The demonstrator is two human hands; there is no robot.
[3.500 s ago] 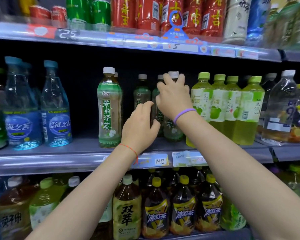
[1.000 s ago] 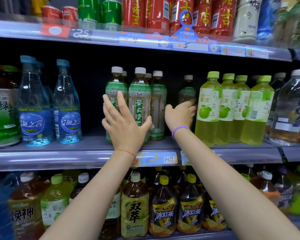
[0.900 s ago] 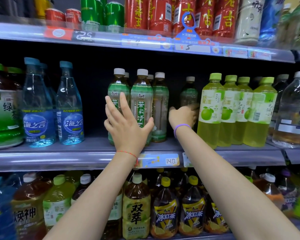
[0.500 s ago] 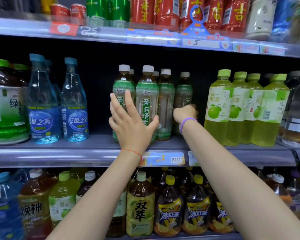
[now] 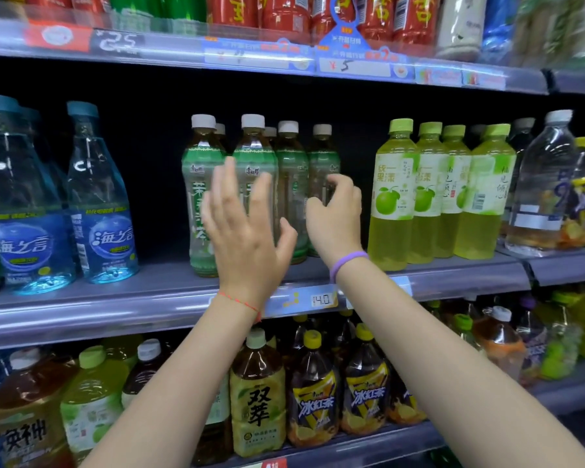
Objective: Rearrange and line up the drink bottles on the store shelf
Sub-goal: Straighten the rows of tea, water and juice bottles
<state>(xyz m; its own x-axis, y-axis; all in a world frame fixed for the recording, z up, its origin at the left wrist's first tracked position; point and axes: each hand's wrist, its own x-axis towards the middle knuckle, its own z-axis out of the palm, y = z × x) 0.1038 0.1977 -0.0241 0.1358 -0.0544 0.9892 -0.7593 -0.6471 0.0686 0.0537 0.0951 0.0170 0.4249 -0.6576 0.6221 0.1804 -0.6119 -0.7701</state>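
Four green-label tea bottles with white caps stand in a row at the front of the middle shelf [image 5: 115,309]; more stand behind them. My left hand [image 5: 247,231] is held flat with spread, straight fingers in front of the leftmost tea bottle [image 5: 200,157] and the second tea bottle [image 5: 252,143]; contact is blurred. The third tea bottle [image 5: 289,157] stands just right of it. My right hand [image 5: 335,217] curls its fingers and thumb round the rightmost tea bottle [image 5: 321,153], which stands upright close to the third.
Yellow-green apple drinks [image 5: 392,197] stand right of a small gap, then a clear bottle [image 5: 541,184]. Blue water bottles [image 5: 98,204] stand left across a wider gap. Red cans [image 5: 284,8] fill the upper shelf, and large tea bottles [image 5: 257,400] the lower one.
The tea bottles have been brought forward into a row. My right hand slid the rightmost one left and forward beside the third. My left hand stayed flat at the two left bottles.
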